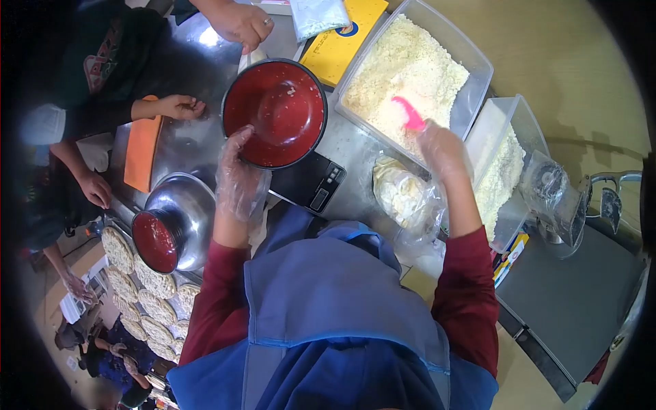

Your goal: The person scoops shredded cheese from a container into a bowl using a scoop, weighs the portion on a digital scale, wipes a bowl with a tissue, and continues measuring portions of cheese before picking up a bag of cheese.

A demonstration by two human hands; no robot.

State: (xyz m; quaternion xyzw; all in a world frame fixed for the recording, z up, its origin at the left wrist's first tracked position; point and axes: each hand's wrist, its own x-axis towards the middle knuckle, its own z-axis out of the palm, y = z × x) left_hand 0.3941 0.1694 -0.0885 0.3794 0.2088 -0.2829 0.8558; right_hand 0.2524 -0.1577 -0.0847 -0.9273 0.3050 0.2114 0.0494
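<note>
My left hand (239, 171), in a clear plastic glove, grips the near-left rim of a bowl (277, 113), red inside and black outside, with a few white crumbs in it. The bowl is over the far end of a black digital scale (318, 188); whether it touches is hidden. My gloved right hand (443, 147) is closed on a pink scoop (408, 113), its head in white crumbly food (403, 65) like grated cheese. A clear plastic tub (475, 61) holds this food.
A second tub (540, 130) of white crumbs stands at right, and a bag (400, 191) of pale food lies nearer. At left are a steel bowl (195, 205), a smaller red bowl (156, 242) and several flat round breads (157, 307). Other people's hands (181, 107) reach in.
</note>
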